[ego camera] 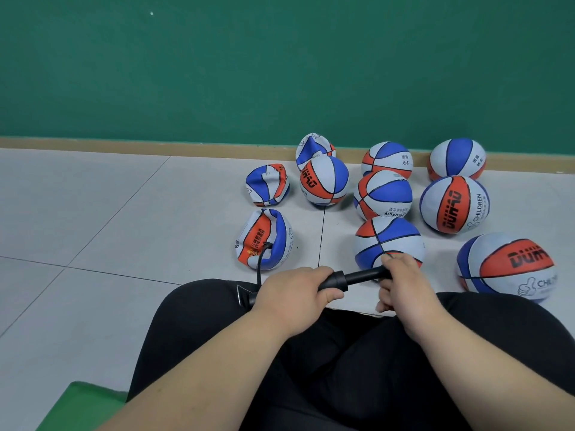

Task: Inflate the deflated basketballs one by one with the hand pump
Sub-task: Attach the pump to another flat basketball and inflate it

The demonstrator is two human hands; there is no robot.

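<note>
Over the lap, the pump (342, 279) is lying crosswise between the two hands. The left hand (295, 292) is curling its fingers tight round the barrel, while the right hand (401, 283), a little apart, is gripping the handle end, with the black rod showing between them. From the pump's left end the hose (259, 267) is running up into the flat ball (264, 234), which is sitting on the floor (124, 213) just beyond the left hand. Farther off, two crumpled balls (267, 185) and seven round balls (454, 205) are resting toward the green wall (280, 63).
</note>
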